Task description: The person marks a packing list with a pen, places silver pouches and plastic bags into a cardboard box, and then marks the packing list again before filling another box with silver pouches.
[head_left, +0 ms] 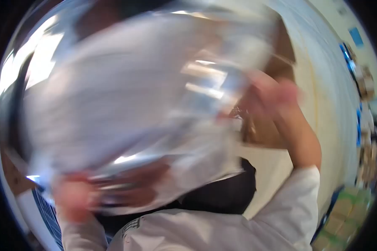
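A large white package in shiny clear plastic [113,96] fills much of the view, smeared by motion. My left hand [75,196] grips its lower left edge, with the thumb on the near side. Through the plastic, the fingers of that hand seem to show as a blurred dark patch. At the package's right side, my right hand [272,96] holds the edge, also blurred. What lies inside the plastic looks white and soft, but I cannot make out its kind.
Behind the package stands an open cardboard box [264,129], mostly hidden. Pale floor [322,104] runs along the right. Stacked cartons with green bands [343,213] stand at the lower right, and more boxes [366,83] line the far right wall.
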`<control>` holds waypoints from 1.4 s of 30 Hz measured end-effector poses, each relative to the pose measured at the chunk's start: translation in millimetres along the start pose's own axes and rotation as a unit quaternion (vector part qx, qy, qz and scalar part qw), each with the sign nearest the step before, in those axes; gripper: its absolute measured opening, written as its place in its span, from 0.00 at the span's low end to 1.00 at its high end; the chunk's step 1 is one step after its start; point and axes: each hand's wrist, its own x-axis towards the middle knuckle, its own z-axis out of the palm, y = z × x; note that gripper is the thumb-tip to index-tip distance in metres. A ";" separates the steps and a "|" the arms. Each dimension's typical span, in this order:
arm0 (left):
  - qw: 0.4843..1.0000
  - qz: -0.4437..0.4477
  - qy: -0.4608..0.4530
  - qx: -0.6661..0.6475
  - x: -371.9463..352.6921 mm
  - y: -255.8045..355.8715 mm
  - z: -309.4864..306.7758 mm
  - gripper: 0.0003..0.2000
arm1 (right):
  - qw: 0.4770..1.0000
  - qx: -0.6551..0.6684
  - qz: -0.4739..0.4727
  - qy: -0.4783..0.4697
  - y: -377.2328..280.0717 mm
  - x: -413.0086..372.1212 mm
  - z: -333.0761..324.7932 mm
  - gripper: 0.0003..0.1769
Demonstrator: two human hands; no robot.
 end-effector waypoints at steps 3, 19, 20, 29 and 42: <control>0.991 0.111 -0.013 -0.080 60.7 -11.4 51.9 0.09 | 0.955 -0.242 -0.031 0.168 -24.3 -58.8 15.3 0.28; 0.690 -0.495 0.494 0.184 -324.2 -159.1 -153.8 0.14 | 0.707 -0.562 0.398 -0.162 160.5 -118.2 -269.1 0.25; 0.687 -0.489 0.506 0.184 -364.1 -175.4 -163.7 0.14 | 0.713 -0.595 0.296 -0.223 206.6 -140.7 -316.5 0.28; 0.445 -0.817 0.308 0.199 -492.0 -281.0 -230.2 0.31 | 0.661 -0.600 0.425 0.152 142.2 -111.4 -185.3 0.30; 0.473 -0.793 0.382 0.039 -599.7 -353.9 -238.9 0.31 | 0.649 -0.645 0.307 0.262 64.7 -115.3 -7.3 0.21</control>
